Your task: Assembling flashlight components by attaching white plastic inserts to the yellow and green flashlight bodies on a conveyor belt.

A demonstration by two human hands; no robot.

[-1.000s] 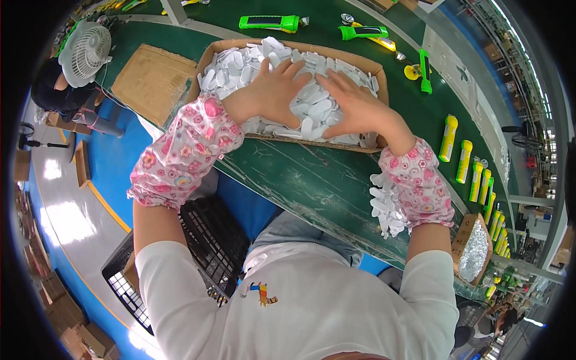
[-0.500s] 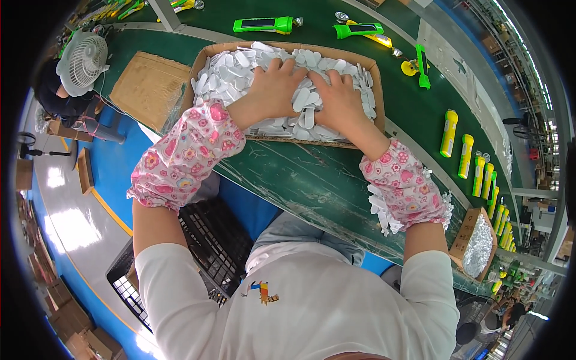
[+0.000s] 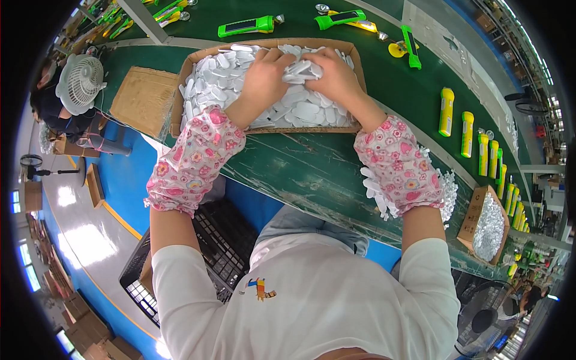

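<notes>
A shallow cardboard box (image 3: 180, 114) on the green bench is full of small white oblong plastic pieces (image 3: 213, 84) with rounded ends. Over its far middle my left hand (image 3: 264, 78) curls its fingers inward. Facing it, my right hand (image 3: 333, 77) bends round the other side. A clump of white pieces (image 3: 301, 72) is gathered between the two hands, pressed from both sides. Some fingertips are hidden behind the clump. Pink flowered sleeve covers wrap both forearms.
Beyond the box, a green flashlight (image 3: 246, 27) and others lie on the green belt; yellow ones (image 3: 446, 112) line the right. A carton of small clear parts (image 3: 489, 231) stands at right. Flattened cardboard (image 3: 142, 96) and a white fan (image 3: 81, 84) are at left. Below sits a black crate (image 3: 219, 240).
My hands have closed in from lying spread on the pile and now lift a clump of white pieces between them. The whole view has shifted slightly.
</notes>
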